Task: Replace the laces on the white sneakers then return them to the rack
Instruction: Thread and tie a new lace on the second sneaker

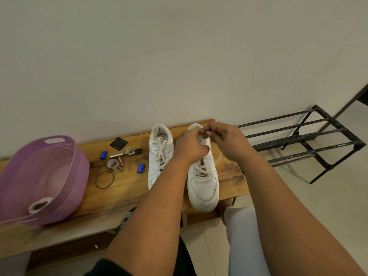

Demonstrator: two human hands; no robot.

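A plain pale wall is seen behind a low brown wooden desk [127, 188], which stands on a light tiled floor. In the head view, two white leather sneakers are set side by side on the desk, toes pointing toward the person. The left white sneaker [159, 156] is laced, with its white lace lying loose over the tongue. The right white sneaker [203, 186] is partly covered by both hands. The left hand [189, 146] is held over its upper eyelets with fingers curled, and the right hand [225, 140] is held just beside it above the collar; the fingertips of both are brought together on the white lace [201, 168] of this shoe, so each grip is closed in a pinch on the lace. To the right of the desk, a black metal shoe rack [310, 140] with bare bars stands on the floor. At the desk's left end a purple perforated plastic basket [65, 176] is placed. Between basket and sneakers lie two small blue clips [140, 168], a twisted metal bangle [105, 179], a black square pad [118, 143] and other small items too small to be told.
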